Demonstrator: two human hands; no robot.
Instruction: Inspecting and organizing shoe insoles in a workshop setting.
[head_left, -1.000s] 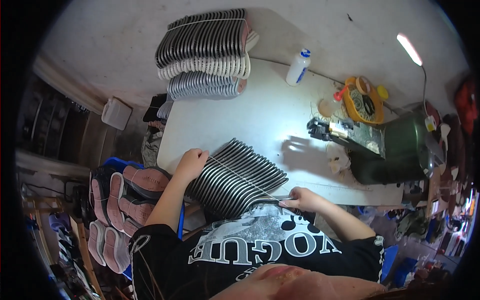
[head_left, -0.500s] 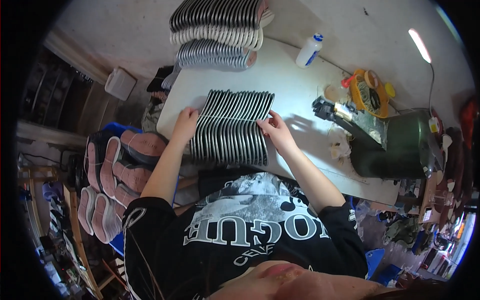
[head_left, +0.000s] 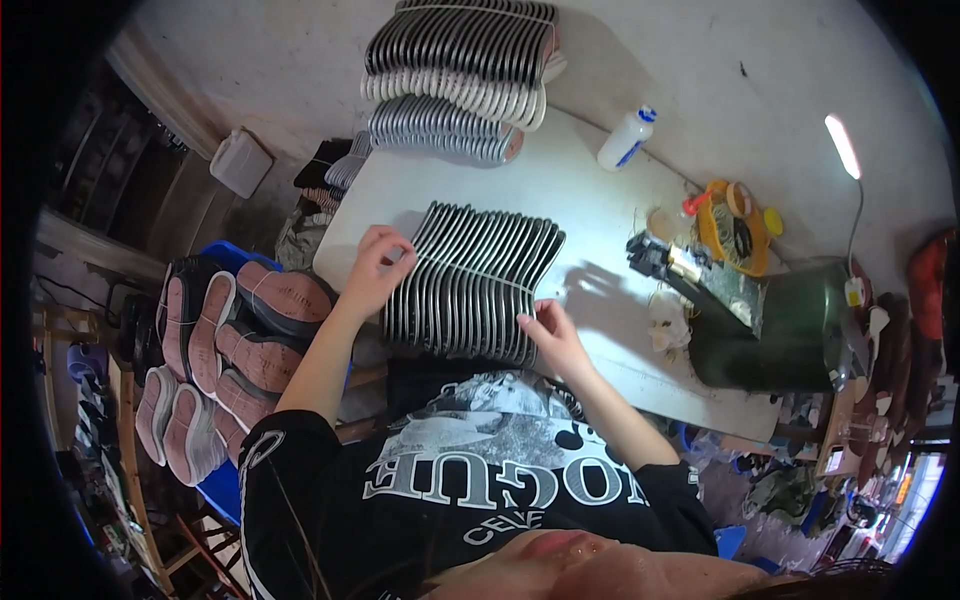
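A bundle of dark shoe soles (head_left: pixel 468 300) stands on edge in a row on the white table in front of me, with a thin pale cord (head_left: pixel 480 272) running across its top. At the bundle's upper left corner is my left hand (head_left: pixel 378 270), its fingers curled and thumb and forefinger drawn together by the cord's end. What lies between those fingertips is too small to make out. My right hand (head_left: pixel 556 335) grips the bundle's right end, thumb on the outermost sole and the other fingers partly hidden.
Tied stacks of dark soles (head_left: pixel 460 45) and grey soles (head_left: pixel 440 128) stand at the table's back. Right of them are a white bottle (head_left: pixel 627 140), a yellow basket (head_left: pixel 730 235) and a black clamp-like device (head_left: pixel 655 258). Pink-topped soles (head_left: pixel 262 350) fill a blue crate on the left.
My left hand has come off the bundle's left side, its fingers now curled by the corner. My right hand has slid lower along the right end. The view has shifted slightly.
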